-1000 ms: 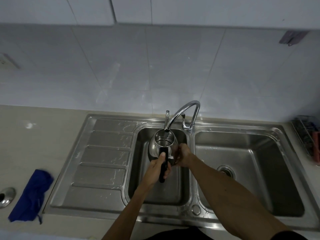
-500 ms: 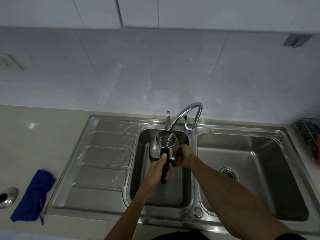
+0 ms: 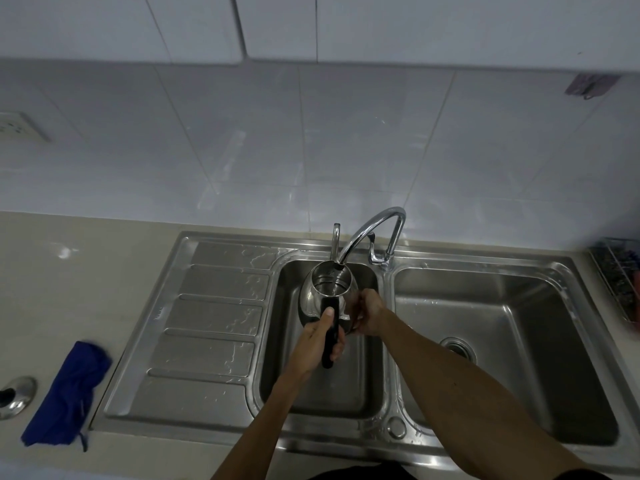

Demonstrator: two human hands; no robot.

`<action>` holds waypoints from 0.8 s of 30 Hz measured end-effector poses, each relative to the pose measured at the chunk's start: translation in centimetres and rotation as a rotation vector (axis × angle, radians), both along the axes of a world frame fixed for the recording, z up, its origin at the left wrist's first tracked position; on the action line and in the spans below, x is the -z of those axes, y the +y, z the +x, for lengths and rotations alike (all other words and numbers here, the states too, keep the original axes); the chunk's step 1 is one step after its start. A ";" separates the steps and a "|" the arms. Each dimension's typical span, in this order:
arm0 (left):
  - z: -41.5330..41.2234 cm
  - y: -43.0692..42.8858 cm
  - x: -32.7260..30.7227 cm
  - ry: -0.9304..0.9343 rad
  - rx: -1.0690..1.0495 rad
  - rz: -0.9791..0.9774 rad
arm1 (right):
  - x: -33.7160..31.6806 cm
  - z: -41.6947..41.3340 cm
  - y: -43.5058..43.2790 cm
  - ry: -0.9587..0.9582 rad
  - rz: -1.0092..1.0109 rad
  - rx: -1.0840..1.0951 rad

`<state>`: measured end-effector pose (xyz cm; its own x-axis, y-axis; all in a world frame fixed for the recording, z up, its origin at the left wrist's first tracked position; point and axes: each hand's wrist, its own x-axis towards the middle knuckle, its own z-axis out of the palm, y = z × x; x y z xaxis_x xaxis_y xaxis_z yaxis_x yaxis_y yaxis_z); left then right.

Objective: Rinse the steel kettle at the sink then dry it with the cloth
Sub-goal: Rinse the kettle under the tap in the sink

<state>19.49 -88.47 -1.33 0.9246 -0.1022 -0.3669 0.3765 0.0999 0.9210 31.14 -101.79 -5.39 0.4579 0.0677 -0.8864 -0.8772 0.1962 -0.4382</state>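
Note:
The steel kettle [image 3: 320,292] hangs lidless over the sink's left basin [image 3: 349,389], its open mouth right under the curved tap spout [image 3: 372,226]. A thin stream of water runs into it. My left hand [image 3: 317,341] grips the kettle's black handle. My right hand [image 3: 369,313] holds the kettle's right side. The blue cloth [image 3: 67,393] lies crumpled on the counter, left of the drainboard.
The steel drainboard [image 3: 211,323] lies left of the basin and a larger basin [image 3: 502,341] with a drain on the right. A round steel lid [image 3: 15,396] rests at the far left by the cloth. A wire rack [image 3: 620,278] stands at the right edge.
Both hands and the kettle stay in place under the tap. The view has shifted slightly.

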 end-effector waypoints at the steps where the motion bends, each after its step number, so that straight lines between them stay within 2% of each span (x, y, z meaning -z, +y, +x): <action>1: 0.0 0.0 0.0 -0.001 0.000 0.001 | 0.0 0.0 0.0 -0.002 0.003 0.001; 24: 0.0 0.0 0.0 0.012 -0.013 -0.006 | -0.1 -0.1 0.2 -0.034 -0.082 0.004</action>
